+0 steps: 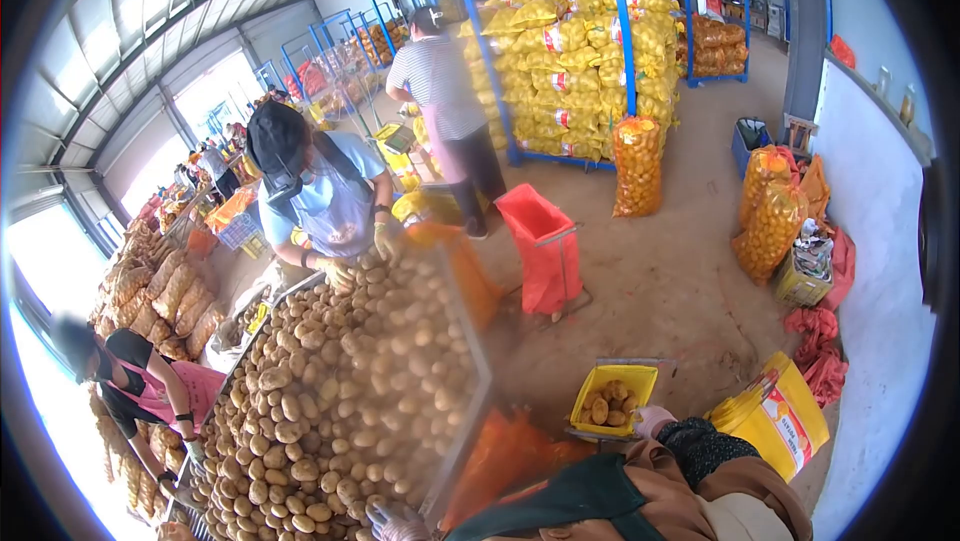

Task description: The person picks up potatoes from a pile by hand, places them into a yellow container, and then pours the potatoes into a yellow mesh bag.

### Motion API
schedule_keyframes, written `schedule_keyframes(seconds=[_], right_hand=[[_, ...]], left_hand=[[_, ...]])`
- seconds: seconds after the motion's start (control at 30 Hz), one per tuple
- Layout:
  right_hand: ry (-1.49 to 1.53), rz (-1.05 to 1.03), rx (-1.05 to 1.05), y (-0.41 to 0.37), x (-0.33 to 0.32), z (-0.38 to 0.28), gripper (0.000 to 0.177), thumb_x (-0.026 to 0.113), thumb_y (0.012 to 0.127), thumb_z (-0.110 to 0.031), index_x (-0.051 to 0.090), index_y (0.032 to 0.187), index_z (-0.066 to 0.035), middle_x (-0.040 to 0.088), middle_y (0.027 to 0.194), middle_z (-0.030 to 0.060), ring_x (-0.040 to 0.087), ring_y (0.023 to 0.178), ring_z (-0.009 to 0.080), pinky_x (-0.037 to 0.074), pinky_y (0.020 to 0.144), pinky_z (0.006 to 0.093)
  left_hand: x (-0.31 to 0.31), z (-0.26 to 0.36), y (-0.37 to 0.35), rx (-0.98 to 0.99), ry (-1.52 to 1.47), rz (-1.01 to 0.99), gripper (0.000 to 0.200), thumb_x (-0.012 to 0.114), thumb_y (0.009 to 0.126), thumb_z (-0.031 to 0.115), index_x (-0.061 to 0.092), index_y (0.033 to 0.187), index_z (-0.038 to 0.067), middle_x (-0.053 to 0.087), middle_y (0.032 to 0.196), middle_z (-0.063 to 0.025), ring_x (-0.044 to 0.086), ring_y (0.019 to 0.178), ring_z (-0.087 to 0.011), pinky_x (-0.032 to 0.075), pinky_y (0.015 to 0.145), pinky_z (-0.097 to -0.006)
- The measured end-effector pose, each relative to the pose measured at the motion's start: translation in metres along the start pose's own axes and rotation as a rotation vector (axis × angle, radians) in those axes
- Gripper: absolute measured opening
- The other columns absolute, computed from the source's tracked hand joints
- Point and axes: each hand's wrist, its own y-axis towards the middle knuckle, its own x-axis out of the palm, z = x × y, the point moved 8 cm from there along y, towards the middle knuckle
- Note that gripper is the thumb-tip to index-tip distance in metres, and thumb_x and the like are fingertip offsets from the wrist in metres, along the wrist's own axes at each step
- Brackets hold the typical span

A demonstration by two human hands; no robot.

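Note:
A long sorting table (pixel 462 341) heaped with potatoes (pixel 340 391) runs from bottom centre away to the upper left. My left hand (pixel 395 519), in a pale glove, rests at the table's near end right by the potatoes and is partly cut off by the frame edge. In a pink glove, my right hand (pixel 654 420) sits at the right corner of a yellow crate (pixel 612 377) that holds several potatoes. Whether either hand grips anything is not visible. My brown sleeve and dark apron fill the bottom of the view.
A person in blue (pixel 325 196) works at the table's far end, another in a pink apron (pixel 150 386) at its left side, a third in stripes (pixel 445 91) stands beyond. Red mesh bag on a stand (pixel 545 246), orange bags (pixel 505 456), yellow bucket (pixel 780 419), stacked yellow sacks (pixel 580 51).

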Motion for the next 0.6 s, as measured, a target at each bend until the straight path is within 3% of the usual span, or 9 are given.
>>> schedule_keyframes(seconds=[0.2,0.3,0.4,0.6], right_hand=[[-0.068,-0.036,0.017,-0.001,-0.001,-0.001,0.045,0.062,0.088,-0.037,0.064,0.125,-0.011,0.062,0.13,0.0173,0.057,0.12,0.0333,0.046,0.101,0.0412],[-0.01,0.024,-0.016,0.005,0.001,0.001,0.042,0.064,0.085,-0.033,0.067,0.117,-0.007,0.068,0.115,0.019,0.063,0.109,0.0354,0.049,0.094,0.0419],[-0.081,-0.046,0.014,-0.004,-0.005,-0.008,0.045,0.059,0.089,-0.036,0.064,0.127,-0.013,0.062,0.13,0.0173,0.058,0.119,0.0335,0.046,0.101,0.0411],[-0.104,-0.024,0.0,0.009,0.004,-0.002,0.041,0.056,0.09,-0.036,0.067,0.12,-0.011,0.065,0.123,0.0178,0.06,0.115,0.0349,0.048,0.098,0.0426]], left_hand=[[0.011,-0.009,-0.004,0.006,0.066,0.016,0.058,0.064,0.084,0.032,0.052,0.135,0.007,0.054,0.133,-0.0221,0.063,0.102,-0.0412,0.054,0.078,-0.0514],[0.007,-0.007,-0.005,0.01,0.017,0.006,0.059,0.064,0.085,0.034,0.052,0.136,0.007,0.053,0.135,-0.0218,0.063,0.103,-0.041,0.053,0.08,-0.0515],[0.007,-0.009,-0.004,-0.022,-0.007,-0.033,0.06,0.064,0.085,0.035,0.051,0.136,0.007,0.051,0.137,-0.0218,0.061,0.106,-0.0412,0.052,0.082,-0.052],[-0.003,-0.003,0.001,-0.095,-0.102,-0.168,0.065,0.062,0.085,0.04,0.048,0.139,0.007,0.048,0.14,-0.0217,0.059,0.11,-0.041,0.05,0.088,-0.0519]])
